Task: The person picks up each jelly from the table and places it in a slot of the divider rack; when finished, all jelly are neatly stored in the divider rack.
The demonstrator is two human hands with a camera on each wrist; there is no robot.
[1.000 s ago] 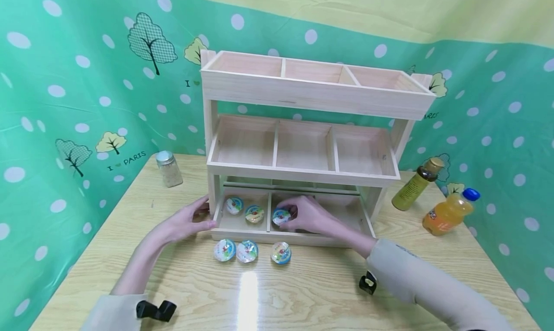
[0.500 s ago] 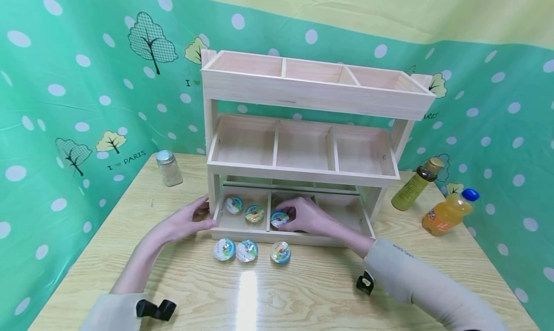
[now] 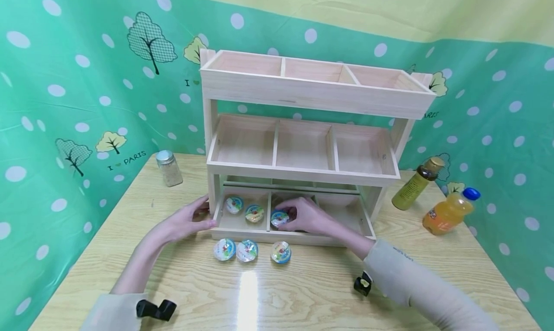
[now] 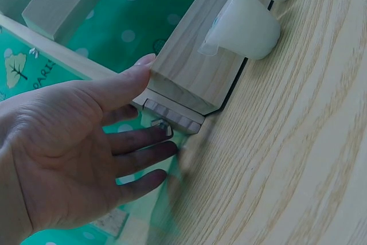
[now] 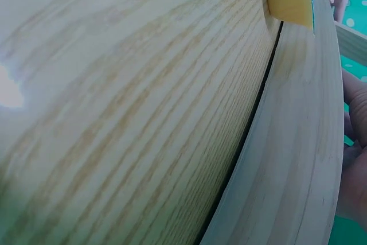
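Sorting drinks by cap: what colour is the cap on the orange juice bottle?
Blue. The orange juice bottle shows it best in the head view.

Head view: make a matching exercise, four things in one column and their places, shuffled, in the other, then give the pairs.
Things:
1. jelly cup in the right hand
2. spice jar
3. orange juice bottle
4. left hand

Places:
A. far right of the table
B. at the rack's bottom left corner
C. middle compartment of the bottom tray
D. on the table left of the rack

Pairs: 1-C, 2-D, 3-A, 4-B
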